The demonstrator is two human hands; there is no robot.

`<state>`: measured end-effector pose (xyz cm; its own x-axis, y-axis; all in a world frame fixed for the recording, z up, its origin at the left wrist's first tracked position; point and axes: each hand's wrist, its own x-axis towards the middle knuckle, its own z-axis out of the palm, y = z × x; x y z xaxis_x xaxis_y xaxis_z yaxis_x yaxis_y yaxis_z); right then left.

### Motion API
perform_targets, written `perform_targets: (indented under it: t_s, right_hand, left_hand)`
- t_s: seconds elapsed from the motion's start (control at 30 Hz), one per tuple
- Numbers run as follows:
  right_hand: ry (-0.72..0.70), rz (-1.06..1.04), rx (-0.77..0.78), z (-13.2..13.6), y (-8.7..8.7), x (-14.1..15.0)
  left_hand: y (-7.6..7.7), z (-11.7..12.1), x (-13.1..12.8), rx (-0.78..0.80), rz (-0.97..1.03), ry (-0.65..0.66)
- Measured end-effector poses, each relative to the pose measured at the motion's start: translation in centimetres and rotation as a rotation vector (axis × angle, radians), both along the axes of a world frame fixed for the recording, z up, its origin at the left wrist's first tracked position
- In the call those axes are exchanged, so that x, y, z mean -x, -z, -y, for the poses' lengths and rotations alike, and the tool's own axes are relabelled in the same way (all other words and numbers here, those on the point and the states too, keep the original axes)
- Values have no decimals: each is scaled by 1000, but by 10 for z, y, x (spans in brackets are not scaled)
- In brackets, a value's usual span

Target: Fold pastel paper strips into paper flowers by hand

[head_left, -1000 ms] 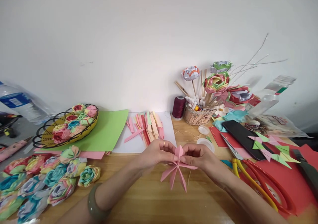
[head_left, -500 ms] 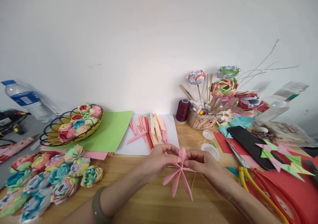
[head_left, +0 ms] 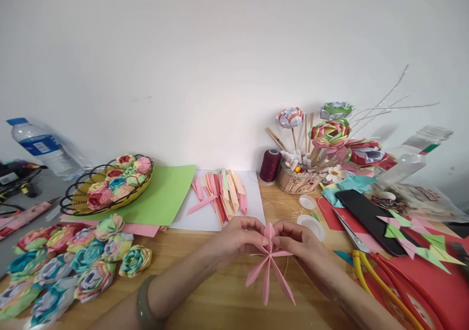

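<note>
Between my two hands is a pink paper flower (head_left: 266,277) with several narrow folded petals, spread out from a tied centre. My left hand (head_left: 238,242) pinches an upper petal from the left. From the other side, my right hand (head_left: 298,239) grips the flower near its centre, thumb against the fingers. A thin tan cord shows at the centre and beside my right hand. The fingertips partly hide the upper petals. Beyond my hands, folded paper strips (head_left: 220,193) in pink, red and peach lie on a white sheet (head_left: 179,217).
Several paper roses (head_left: 93,281) lie at the left, by a yellow basket (head_left: 82,193) of roses. A maroon thread spool (head_left: 270,166) and a decorated pot (head_left: 298,181) stand at the back. Scissors (head_left: 353,237), a phone (head_left: 373,220) and red-yellow handles (head_left: 399,291) lie right.
The pink flower has shifted slightly down and turned a little, its lower petals swinging to the right. Both hands have kept their pinch and sit slightly lower.
</note>
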<state>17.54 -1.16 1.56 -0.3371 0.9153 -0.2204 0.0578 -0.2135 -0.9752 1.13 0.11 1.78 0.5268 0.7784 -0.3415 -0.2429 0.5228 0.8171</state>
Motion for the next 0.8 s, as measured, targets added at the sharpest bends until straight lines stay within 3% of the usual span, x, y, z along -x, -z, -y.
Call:
perform_targets:
  t_s: [0.5, 0.8]
  right_hand:
    - [77, -87, 9, 3, -2, 2]
    - [28, -42, -33, 4, -4, 4]
  left_hand:
    - [0, -2, 0, -9, -54, -26]
    - [-1, -1, 2, -52, -79, -25]
